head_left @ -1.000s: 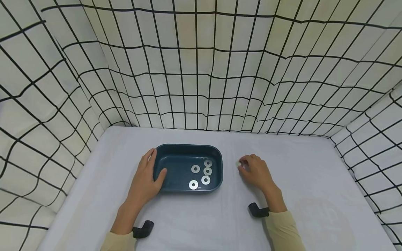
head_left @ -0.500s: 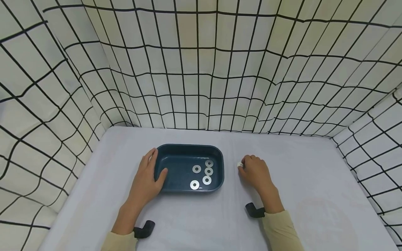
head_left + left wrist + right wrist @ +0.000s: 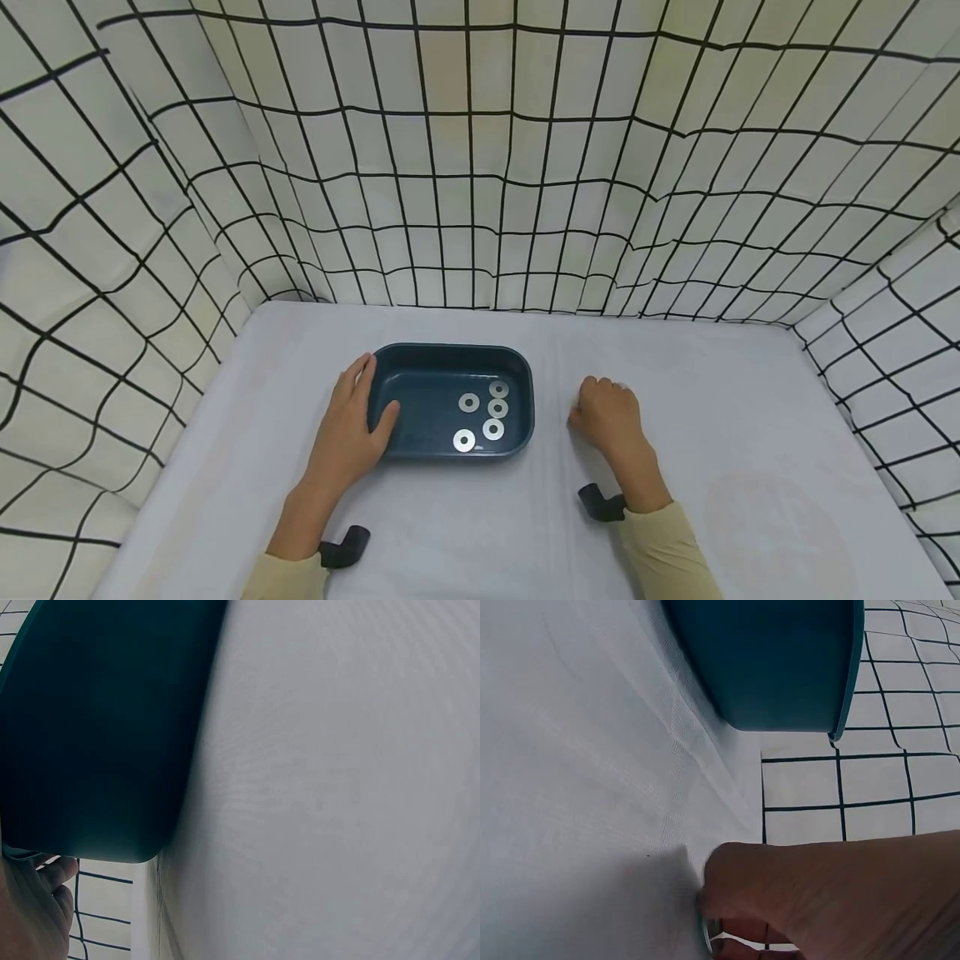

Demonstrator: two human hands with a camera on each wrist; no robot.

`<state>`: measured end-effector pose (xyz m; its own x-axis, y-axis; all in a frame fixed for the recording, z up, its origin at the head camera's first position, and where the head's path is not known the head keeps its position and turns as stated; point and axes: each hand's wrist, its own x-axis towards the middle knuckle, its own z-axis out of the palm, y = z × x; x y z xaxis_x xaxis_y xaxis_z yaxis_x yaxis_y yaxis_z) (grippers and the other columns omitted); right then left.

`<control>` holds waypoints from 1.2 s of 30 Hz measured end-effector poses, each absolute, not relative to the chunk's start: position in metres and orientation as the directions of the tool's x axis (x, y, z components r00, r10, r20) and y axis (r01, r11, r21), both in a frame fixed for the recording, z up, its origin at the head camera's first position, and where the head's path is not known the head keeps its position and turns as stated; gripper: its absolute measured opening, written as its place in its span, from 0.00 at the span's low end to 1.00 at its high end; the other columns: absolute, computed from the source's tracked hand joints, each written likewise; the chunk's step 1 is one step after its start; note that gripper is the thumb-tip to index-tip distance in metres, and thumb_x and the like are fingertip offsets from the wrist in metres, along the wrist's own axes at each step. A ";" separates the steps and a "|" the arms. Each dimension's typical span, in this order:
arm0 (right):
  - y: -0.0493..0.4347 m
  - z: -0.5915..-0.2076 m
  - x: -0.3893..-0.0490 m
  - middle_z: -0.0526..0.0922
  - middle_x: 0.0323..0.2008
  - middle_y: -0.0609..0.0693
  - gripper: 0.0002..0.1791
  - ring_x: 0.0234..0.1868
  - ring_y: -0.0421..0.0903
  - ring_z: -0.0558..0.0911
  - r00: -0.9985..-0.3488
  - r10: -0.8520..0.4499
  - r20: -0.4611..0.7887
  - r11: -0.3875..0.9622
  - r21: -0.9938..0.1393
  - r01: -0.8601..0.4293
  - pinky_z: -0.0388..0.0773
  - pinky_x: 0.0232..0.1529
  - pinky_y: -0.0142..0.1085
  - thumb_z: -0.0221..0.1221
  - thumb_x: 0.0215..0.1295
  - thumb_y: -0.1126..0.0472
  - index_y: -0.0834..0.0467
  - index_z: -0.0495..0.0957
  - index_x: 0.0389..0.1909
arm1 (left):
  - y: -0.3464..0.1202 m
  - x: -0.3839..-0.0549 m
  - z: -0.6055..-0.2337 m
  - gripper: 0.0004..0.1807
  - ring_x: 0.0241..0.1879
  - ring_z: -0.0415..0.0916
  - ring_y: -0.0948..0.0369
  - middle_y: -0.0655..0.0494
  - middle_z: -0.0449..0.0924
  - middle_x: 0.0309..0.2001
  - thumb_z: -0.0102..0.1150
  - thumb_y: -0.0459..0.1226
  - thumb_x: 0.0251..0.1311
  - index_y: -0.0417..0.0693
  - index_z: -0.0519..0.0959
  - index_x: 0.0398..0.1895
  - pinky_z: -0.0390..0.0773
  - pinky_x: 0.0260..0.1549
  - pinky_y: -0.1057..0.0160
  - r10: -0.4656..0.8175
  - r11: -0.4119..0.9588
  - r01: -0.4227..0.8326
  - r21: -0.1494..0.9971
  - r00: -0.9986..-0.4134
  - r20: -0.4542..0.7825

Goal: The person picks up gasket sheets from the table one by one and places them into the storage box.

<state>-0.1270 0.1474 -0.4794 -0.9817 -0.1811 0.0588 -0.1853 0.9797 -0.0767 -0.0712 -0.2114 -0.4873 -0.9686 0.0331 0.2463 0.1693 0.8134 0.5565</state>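
A dark blue rectangular tray (image 3: 423,417) stands on the white-covered table. Several flat silver washers (image 3: 468,403) lie inside it, toward its right end. My left hand (image 3: 347,433) holds the tray's left end, thumb over the near rim and fingers along the left side. To the right of the tray, low at the tabletop, my right hand (image 3: 609,417) pinches another washer (image 3: 706,936). Only the thin edge of that washer shows, in the right wrist view; the head view has it hidden behind the knuckles.
A white cloth (image 3: 480,525) covers the table. Pale walls with a black grid net (image 3: 465,175) rise at the back and both sides. Dark wrist mounts (image 3: 345,548) stick out near both sleeves.
My right hand has turned a little and its wrist has shifted left, so the washer seen earlier at its fingertips is now hidden. The left hand and tray stay put.
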 end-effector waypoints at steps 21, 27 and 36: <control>0.159 -0.481 -0.135 0.87 0.28 0.48 0.07 0.28 0.45 0.80 -0.974 -0.226 0.030 0.931 -0.288 -0.225 0.81 0.37 0.43 0.71 0.52 0.60 0.58 0.87 0.32 | -0.217 -0.075 -0.485 0.41 0.82 0.55 0.38 0.36 0.54 0.83 0.58 0.42 0.75 0.32 0.55 0.83 0.62 0.76 0.32 0.049 0.812 0.199 0.549 -0.960 0.275; 0.164 -0.485 -0.136 0.89 0.31 0.48 0.07 0.33 0.45 0.83 -0.965 -0.262 0.022 0.909 -0.330 -0.255 0.84 0.45 0.47 0.70 0.54 0.59 0.57 0.88 0.34 | -0.214 -0.071 -0.486 0.40 0.81 0.56 0.38 0.36 0.56 0.82 0.58 0.41 0.74 0.32 0.56 0.82 0.63 0.76 0.32 0.047 0.810 0.207 0.549 -0.955 0.292; 0.165 -0.476 -0.139 0.87 0.32 0.49 0.08 0.35 0.44 0.82 -0.952 -0.303 0.036 0.872 -0.394 -0.292 0.83 0.45 0.46 0.69 0.56 0.60 0.57 0.87 0.37 | -0.213 -0.070 -0.491 0.41 0.82 0.54 0.38 0.38 0.54 0.83 0.58 0.42 0.75 0.34 0.54 0.83 0.62 0.75 0.31 0.041 0.818 0.196 0.541 -0.958 0.285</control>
<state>-0.1387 0.1653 -0.4756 -0.9524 -0.3028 0.0355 -0.2918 0.8715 -0.3941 -0.0697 -0.2128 -0.4914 -0.9576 0.0405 0.2853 0.1957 0.8182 0.5406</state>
